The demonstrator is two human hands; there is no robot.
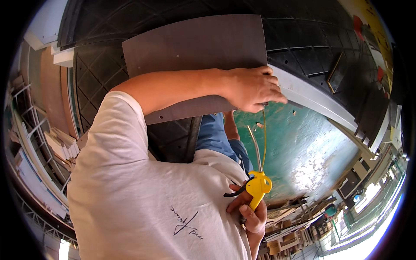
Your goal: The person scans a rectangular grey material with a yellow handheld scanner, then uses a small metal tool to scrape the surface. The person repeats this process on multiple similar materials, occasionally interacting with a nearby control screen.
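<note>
Your left hand (251,89) clamps the right edge of the grey panel (195,47) on the black bench (312,56); your right hand (253,214) grips the yellow air gun (258,185) over open green floor (299,147).

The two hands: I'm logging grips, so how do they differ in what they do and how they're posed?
The left hand lies knuckles-up on the corner of the flat grey panel, fingers curled over its edge. The right hand is wrapped round the handle of the yellow air blow gun, held close to the white shirt. The left arm is stretched out; the right is tucked in. Both are bare.
</note>
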